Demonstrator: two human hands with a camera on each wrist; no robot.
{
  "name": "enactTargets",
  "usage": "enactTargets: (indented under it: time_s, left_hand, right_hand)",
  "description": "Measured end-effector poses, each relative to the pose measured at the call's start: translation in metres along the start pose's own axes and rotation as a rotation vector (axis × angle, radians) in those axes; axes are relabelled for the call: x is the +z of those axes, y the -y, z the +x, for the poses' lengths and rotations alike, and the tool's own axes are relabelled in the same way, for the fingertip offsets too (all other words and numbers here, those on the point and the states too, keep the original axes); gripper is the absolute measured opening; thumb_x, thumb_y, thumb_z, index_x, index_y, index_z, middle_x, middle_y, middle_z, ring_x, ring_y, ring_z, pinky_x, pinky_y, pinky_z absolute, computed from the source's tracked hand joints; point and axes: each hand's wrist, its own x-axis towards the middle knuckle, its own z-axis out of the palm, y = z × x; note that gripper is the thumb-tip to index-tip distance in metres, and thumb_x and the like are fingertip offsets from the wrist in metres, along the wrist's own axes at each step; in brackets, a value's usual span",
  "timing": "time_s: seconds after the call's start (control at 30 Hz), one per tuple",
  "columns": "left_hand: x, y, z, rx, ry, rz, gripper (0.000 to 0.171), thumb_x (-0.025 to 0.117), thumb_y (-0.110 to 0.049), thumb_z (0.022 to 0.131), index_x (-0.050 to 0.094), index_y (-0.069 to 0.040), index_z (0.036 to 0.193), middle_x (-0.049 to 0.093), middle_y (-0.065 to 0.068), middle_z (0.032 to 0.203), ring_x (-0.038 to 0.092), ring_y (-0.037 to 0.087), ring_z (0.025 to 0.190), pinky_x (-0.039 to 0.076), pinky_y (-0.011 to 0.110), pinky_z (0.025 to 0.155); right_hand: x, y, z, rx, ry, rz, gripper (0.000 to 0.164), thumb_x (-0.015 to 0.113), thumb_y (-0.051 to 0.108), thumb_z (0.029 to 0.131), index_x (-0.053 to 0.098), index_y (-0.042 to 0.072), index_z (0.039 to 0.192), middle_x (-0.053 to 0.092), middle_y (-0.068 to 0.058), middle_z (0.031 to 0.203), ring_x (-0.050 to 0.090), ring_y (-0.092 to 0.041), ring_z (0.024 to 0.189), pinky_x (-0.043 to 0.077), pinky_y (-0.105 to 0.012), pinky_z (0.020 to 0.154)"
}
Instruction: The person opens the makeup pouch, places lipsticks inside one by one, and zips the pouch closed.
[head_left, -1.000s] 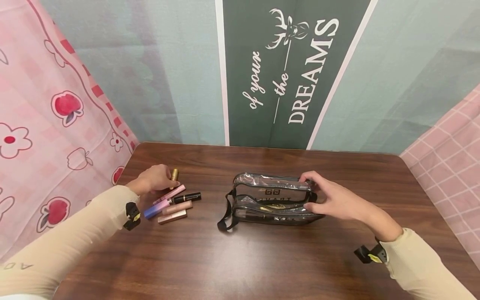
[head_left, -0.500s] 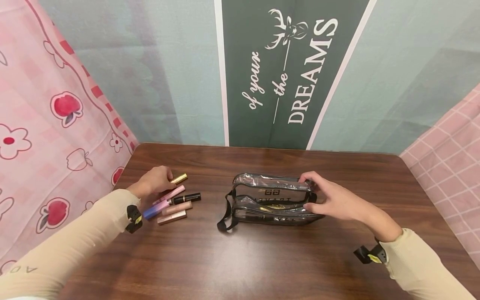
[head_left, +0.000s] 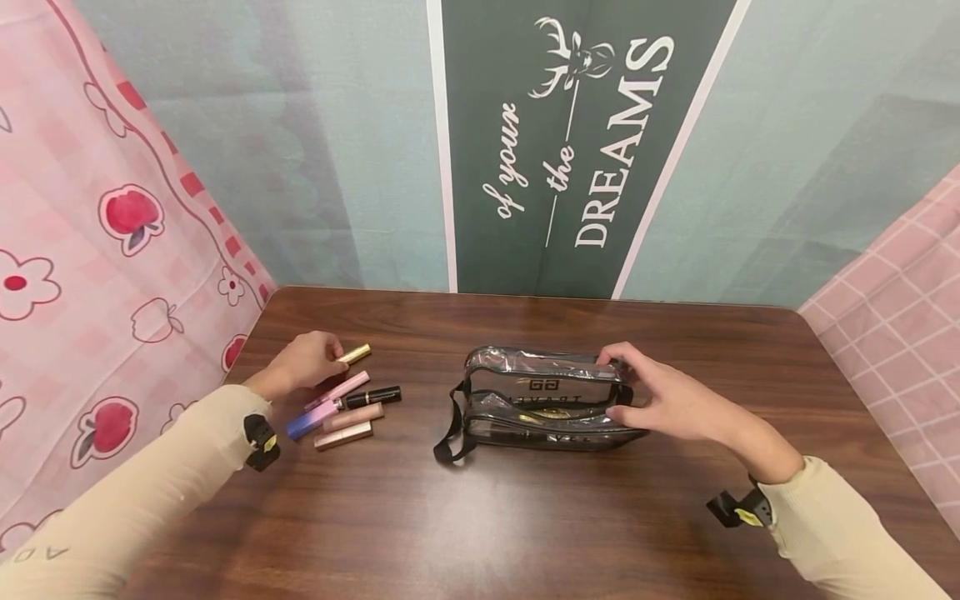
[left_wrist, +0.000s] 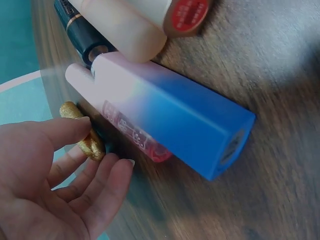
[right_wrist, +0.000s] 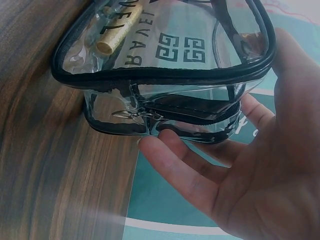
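Observation:
My left hand pinches a small gold cosmetic tube between thumb and fingers at the left of the table. In the left wrist view the thumb lies across the tube, whose far end sticks out past it. Right beside the hand is a pink tube, partly under a blue-and-pink square tube. On the right, my right hand grips the end of a clear bag with black piping, thumb on one side and fingers on the other. Another gold tube shows through the bag's clear plastic.
A black tube, a beige tube and a rose-gold tube lie in the same cluster. The bag's black strap trails onto the brown table. Printed cloths hang behind and at both sides.
The gold tube in my left hand has turned from pointing away to slanting rightward. The left hand has shifted slightly; the right hand and bag have stayed put.

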Motion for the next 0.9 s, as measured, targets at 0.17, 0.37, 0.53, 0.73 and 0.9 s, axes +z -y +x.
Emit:
enactTargets:
  time_s: [0.17,0.37,0.53,0.73,0.9]
  left_hand:
    - [-0.002,0.003,0.001,0.012,-0.019,0.022,0.016,0.07,-0.013,0.092,0.064,0.001,0.095,0.062,0.008,0.08,0.056,0.019,0.069,0.045,0.034,0.062]
    - [-0.005,0.002,0.004,0.031,-0.032,0.024,0.016,0.071,-0.013,0.092,0.065,0.001,0.097,0.064,0.009,0.082,0.057,0.02,0.071,0.046,0.035,0.065]
    - [-0.009,0.0,0.005,0.067,-0.058,0.014,0.016,0.072,-0.012,0.09,0.066,0.002,0.095,0.066,0.009,0.081,0.059,0.02,0.072,0.047,0.035,0.065]
    - [-0.018,-0.007,0.005,0.125,-0.082,0.022,0.017,0.073,-0.01,0.089,0.066,0.003,0.095,0.067,0.009,0.082,0.061,0.021,0.074,0.049,0.039,0.069]
    - [-0.026,-0.012,0.003,0.12,-0.073,-0.001,0.017,0.073,-0.01,0.091,0.066,0.003,0.097,0.067,0.011,0.084,0.06,0.02,0.073,0.049,0.034,0.064]
  right_hand:
    - [0.0,-0.001,0.0,0.01,0.004,0.003,0.062,0.08,0.013,0.084,0.044,0.023,0.133,0.063,-0.009,0.11,0.06,-0.019,0.087,0.047,-0.027,0.059]
    - [0.001,-0.001,0.0,-0.005,-0.005,-0.012,0.061,0.08,0.014,0.084,0.044,0.023,0.132,0.062,-0.006,0.114,0.061,-0.017,0.09,0.049,-0.028,0.064]
    - [0.001,0.0,0.001,-0.019,-0.01,-0.01,0.06,0.08,0.016,0.085,0.044,0.022,0.132,0.062,-0.004,0.116,0.061,-0.016,0.091,0.049,-0.028,0.065]
    - [0.0,0.001,0.0,0.006,-0.001,-0.002,0.061,0.08,0.015,0.084,0.044,0.023,0.132,0.063,-0.005,0.113,0.061,-0.017,0.09,0.048,-0.027,0.062]
    - [0.001,0.0,0.0,0.002,-0.001,0.001,0.061,0.08,0.015,0.084,0.044,0.023,0.132,0.063,-0.007,0.111,0.062,-0.018,0.089,0.049,-0.028,0.063]
